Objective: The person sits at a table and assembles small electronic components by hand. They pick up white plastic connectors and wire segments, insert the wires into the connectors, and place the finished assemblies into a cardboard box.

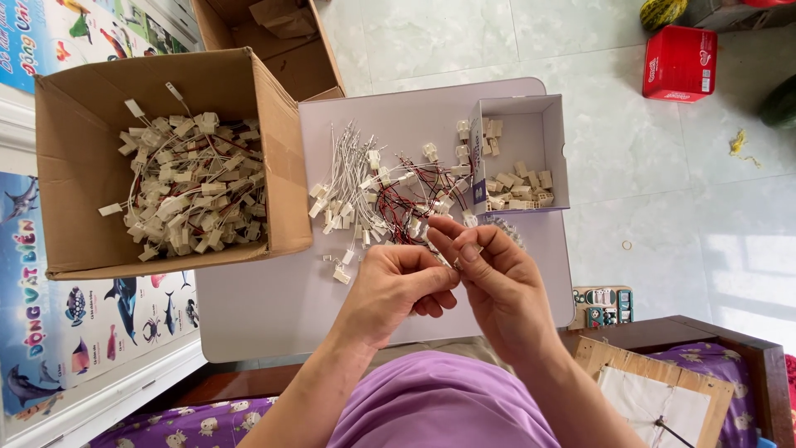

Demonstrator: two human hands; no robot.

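Just below the loose pile of wired connectors on the small table, left hand and right hand meet fingertip to fingertip, pinching one small wired piece close for fine work.

Loose wire pile: white and red-black leads with white plug ends, tangled, on desk middle, toward far edge.

A single head-worn camera looks almost straight down, close above the pale desk, its near edge at the wearer's lap, its far edge toward the tiled floor.
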